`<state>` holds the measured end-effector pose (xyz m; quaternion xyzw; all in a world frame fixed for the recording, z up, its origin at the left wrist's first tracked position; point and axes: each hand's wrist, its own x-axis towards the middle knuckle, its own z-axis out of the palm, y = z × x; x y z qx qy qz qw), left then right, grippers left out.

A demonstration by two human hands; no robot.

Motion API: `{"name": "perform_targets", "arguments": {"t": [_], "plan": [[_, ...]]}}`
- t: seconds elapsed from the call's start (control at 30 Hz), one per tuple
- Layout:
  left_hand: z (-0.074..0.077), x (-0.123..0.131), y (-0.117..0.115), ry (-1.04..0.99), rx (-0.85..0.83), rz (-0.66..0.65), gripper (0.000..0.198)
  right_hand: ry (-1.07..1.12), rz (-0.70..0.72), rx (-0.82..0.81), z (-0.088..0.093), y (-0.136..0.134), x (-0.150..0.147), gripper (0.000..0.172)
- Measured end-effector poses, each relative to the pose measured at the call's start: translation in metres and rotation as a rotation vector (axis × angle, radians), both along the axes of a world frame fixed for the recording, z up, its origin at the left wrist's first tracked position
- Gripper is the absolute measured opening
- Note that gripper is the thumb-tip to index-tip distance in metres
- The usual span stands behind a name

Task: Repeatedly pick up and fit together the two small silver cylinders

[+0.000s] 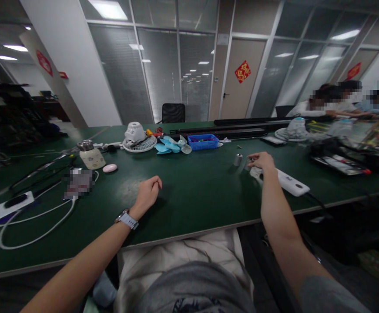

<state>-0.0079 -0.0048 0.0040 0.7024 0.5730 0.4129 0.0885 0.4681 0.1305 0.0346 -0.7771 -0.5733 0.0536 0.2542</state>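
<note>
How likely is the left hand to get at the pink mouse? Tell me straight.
Probably yes: the left hand lies on the green table near the pink mouse, and nothing visible stands between them.

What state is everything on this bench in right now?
Left hand, relaxed, empty.
Right hand, curled above a white power strip.
Metal cylinder, upright.
Blue fan blades, detached, lying flat.
White fan housing, lying flat.
Door, shut.

Power strip point(292, 182) beside right hand point(263, 161)
</note>
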Motion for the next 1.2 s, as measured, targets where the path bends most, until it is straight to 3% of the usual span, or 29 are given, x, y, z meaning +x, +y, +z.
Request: {"name": "perform_targets", "arguments": {"t": [0.23, 0.33, 0.5, 0.9, 1.03, 1.2], "plan": [[0.0, -0.001, 0.001, 0.019, 0.011, -0.018, 0.022, -0.197, 0.076, 0.119, -0.007, 0.008, -0.013, 0.067], [-0.001, -0.001, 0.001, 0.03, 0.006, -0.022, 0.023, -0.31, 0.038, 0.134, -0.011, 0.014, -0.023, 0.056], [0.0, 0.0, 0.0, 0.027, 0.011, -0.03, 0.023, -0.309, -0.005, 0.152, -0.017, 0.018, -0.033, 0.045], [-0.001, -0.001, 0.0, 0.061, 0.02, -0.048, 0.023, -0.352, 0.08, 0.199, -0.024, 0.021, -0.056, 0.033], [-0.002, -0.001, 0.0, 0.069, 0.021, -0.063, 0.023, -0.305, 0.184, 0.234, -0.028, 0.018, -0.075, 0.033], [-0.002, 0.0, -0.001, 0.042, 0.039, -0.119, 0.025, -0.207, 0.451, 0.332, -0.036, -0.001, -0.143, 0.03]]}}
